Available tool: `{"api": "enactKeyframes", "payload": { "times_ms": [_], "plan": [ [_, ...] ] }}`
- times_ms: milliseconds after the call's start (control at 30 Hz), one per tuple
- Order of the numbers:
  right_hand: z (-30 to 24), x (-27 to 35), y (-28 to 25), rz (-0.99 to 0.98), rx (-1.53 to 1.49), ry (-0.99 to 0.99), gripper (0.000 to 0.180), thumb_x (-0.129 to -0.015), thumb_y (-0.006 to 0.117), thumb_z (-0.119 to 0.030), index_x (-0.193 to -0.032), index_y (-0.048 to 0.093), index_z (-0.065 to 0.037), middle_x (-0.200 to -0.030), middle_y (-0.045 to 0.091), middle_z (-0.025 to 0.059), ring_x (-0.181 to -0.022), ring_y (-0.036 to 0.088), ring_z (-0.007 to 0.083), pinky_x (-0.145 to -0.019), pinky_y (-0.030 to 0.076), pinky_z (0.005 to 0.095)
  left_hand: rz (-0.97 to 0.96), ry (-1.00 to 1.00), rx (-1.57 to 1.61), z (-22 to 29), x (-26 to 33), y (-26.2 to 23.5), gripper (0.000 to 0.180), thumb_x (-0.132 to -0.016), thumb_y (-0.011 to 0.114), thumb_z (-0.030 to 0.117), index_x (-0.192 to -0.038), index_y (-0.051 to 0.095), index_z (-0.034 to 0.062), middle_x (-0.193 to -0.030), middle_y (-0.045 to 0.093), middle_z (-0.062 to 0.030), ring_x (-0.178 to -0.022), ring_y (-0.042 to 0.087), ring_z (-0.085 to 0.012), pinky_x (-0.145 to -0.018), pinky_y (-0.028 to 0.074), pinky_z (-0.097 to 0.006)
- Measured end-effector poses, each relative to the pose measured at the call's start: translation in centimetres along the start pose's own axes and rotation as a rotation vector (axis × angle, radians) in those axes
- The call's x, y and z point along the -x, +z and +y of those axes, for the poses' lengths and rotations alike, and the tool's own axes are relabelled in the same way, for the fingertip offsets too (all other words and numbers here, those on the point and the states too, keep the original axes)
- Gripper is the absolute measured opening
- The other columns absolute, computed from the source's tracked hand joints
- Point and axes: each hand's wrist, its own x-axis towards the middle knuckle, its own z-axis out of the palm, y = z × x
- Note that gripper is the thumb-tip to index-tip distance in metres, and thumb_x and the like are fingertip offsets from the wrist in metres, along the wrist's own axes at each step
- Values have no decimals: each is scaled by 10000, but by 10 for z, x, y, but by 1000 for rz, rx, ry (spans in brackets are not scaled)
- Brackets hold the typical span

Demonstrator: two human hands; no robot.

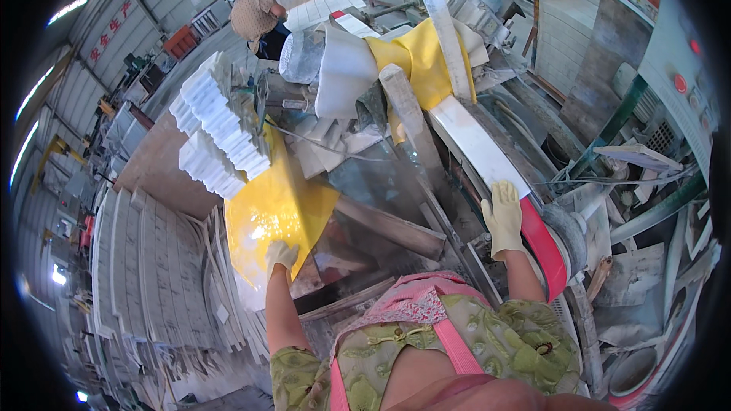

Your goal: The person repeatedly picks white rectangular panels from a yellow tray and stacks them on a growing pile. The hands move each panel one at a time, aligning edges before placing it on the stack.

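Note:
A long white stone strip (487, 148) lies on a red belt (542, 247) that runs along my right side. My right hand (502, 217), in a pale rubber glove, rests on the strip's near end with its fingers stretched out. At my left, a wet, shiny yellow sheet (266, 209) drapes over a surface. On its lower part lies my left hand (282, 253), gloved the same way, its fingers loosely extended and holding nothing that I can see. Stacked white stone pieces with ridged edges (221, 118) sit at the sheet's far end.
Between my hands are a wooden beam (392, 227) and metal rails. A second yellow sheet (422, 61) hangs farther ahead near a motor (480, 11). Long stone strips (148, 259) are stacked at left. A control panel (678, 68) stands at right. Another person (255, 15) works far left.

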Motion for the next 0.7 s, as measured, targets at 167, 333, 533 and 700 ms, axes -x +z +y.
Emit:
{"api": "enactKeyframes", "payload": {
  "times_ms": [167, 333, 533, 700],
  "plan": [
    [0, 1, -3, -58, -32, 54, 558, -947, 594, -314, -1361, 562, 58, -1447, 526, 289, -1395, 433, 438, -1212, 299, 485, 22, -13, 26, 0, 2, 3, 604, -872, 676, 493, -1182, 712, -24, -1320, 631, -274, -1203, 635, -398, -1003, 524, -448],
    [-1, 3, -8, -47, -36, 54, 553, -948, 592, -311, -1365, 560, 51, -1430, 540, 286, -1385, 441, 435, -1206, 306, 481, 16, 4, 13, 0, 1, 2, 617, -874, 671, 508, -1183, 712, -24, -1295, 650, -268, -1182, 648, -402, -991, 530, -453],
    [-1, 6, -13, -21, -56, 55, 526, -943, 593, -295, -1359, 559, 26, -1401, 557, 279, -1353, 464, 422, -1173, 345, 477, 27, 20, -29, -2, -1, 3, 630, -874, 666, 532, -1166, 713, -24, -1252, 674, -271, -1149, 664, -410, -974, 539, -459],
    [-1, 5, -13, -1, -32, 40, 473, -922, 617, -277, -1290, 577, 18, -1339, 583, 259, -1305, 490, 407, -1146, 367, 473, 11, 13, -23, -2, -1, 4, 634, -880, 664, 524, -1181, 701, -32, -1287, 651, -279, -1174, 651, -404, -989, 531, -454]
  ]
}}
